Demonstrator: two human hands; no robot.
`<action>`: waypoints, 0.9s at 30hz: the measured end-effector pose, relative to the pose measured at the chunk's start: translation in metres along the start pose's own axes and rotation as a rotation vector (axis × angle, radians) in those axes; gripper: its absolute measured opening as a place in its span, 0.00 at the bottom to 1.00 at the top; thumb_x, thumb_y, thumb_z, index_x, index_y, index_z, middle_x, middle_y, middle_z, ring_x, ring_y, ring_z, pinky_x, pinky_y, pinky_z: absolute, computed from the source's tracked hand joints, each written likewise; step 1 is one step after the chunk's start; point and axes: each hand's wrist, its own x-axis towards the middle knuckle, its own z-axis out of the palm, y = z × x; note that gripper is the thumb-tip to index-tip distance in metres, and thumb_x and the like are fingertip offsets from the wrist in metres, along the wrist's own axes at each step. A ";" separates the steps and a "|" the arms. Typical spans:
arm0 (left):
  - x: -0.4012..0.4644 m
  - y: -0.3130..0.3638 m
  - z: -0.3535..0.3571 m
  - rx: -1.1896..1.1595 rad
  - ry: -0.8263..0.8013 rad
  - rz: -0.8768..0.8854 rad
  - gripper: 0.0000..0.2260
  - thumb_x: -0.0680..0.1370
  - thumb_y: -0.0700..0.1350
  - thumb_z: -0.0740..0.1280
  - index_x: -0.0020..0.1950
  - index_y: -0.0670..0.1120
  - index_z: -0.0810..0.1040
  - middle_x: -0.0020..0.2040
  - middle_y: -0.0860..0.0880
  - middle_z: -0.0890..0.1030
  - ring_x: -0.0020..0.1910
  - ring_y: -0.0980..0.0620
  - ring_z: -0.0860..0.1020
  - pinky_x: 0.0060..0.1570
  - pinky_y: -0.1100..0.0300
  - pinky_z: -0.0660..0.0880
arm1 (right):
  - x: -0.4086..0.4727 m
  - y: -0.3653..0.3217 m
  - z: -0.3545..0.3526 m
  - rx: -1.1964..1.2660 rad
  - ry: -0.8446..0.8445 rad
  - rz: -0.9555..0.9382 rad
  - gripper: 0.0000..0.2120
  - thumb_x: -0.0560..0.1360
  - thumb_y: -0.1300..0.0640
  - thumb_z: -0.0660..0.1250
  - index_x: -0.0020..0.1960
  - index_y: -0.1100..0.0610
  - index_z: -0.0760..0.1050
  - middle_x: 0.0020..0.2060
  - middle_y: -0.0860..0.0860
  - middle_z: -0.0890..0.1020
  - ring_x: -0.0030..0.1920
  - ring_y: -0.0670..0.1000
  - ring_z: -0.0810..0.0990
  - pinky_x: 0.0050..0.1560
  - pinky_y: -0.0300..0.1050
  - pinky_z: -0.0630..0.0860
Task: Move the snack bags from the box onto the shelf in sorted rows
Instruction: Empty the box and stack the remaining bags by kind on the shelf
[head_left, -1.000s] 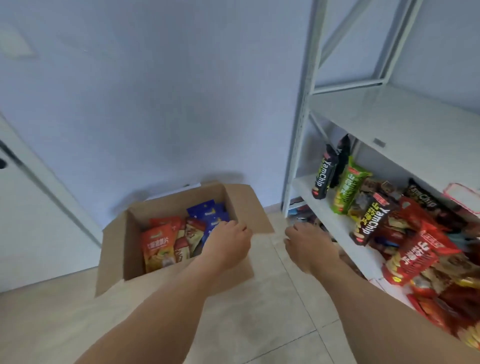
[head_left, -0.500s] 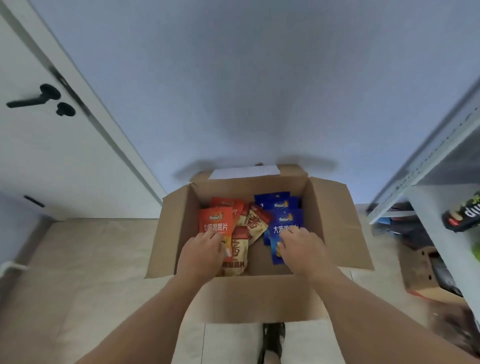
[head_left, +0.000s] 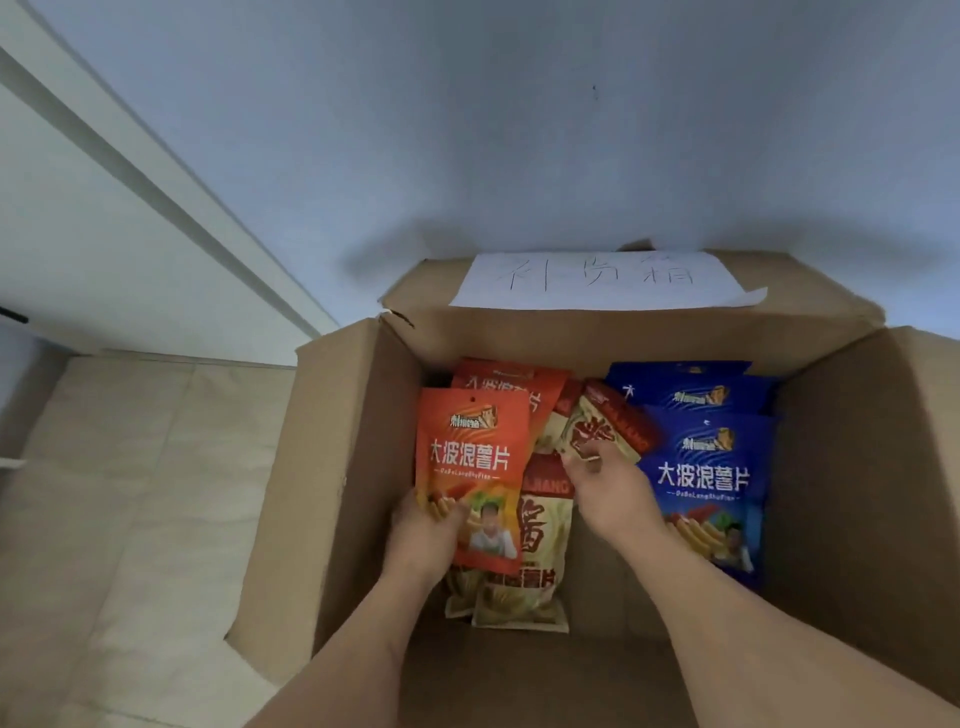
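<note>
- Cardboard box (head_left: 332, 467) holds every snack bag; the shelf is out of view.
- Left hand (head_left: 423, 535) grips the orange bag (head_left: 470, 457) by its lower edge, at the box's left wall, apparently for lifting.
- Right hand (head_left: 613, 493) pinches the cream bag (head_left: 597, 431) at box centre, beside the blue bags (head_left: 711, 467).

Pale tiled floor (head_left: 130, 519) — open cardboard box (head_left: 332, 493) directly on it, against the wall (head_left: 519, 130).
</note>
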 end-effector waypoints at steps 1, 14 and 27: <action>0.017 -0.006 0.007 -0.039 -0.004 -0.030 0.31 0.73 0.64 0.71 0.70 0.52 0.68 0.63 0.48 0.78 0.59 0.46 0.80 0.59 0.46 0.78 | 0.017 0.001 0.011 0.079 0.000 0.049 0.18 0.83 0.48 0.61 0.68 0.57 0.72 0.59 0.55 0.81 0.58 0.56 0.78 0.49 0.42 0.70; 0.080 -0.033 0.045 -0.055 0.035 -0.042 0.51 0.63 0.63 0.80 0.79 0.56 0.57 0.70 0.49 0.66 0.68 0.42 0.72 0.64 0.42 0.72 | 0.119 0.020 0.087 0.717 -0.236 0.418 0.20 0.81 0.39 0.60 0.59 0.54 0.76 0.43 0.51 0.86 0.47 0.51 0.84 0.58 0.50 0.79; 0.075 -0.073 0.037 -0.574 -0.344 -0.219 0.38 0.54 0.54 0.85 0.62 0.47 0.81 0.54 0.45 0.87 0.55 0.43 0.84 0.63 0.43 0.76 | 0.144 0.009 0.096 0.670 -0.475 0.402 0.15 0.77 0.48 0.72 0.57 0.58 0.82 0.47 0.57 0.87 0.49 0.59 0.86 0.56 0.60 0.81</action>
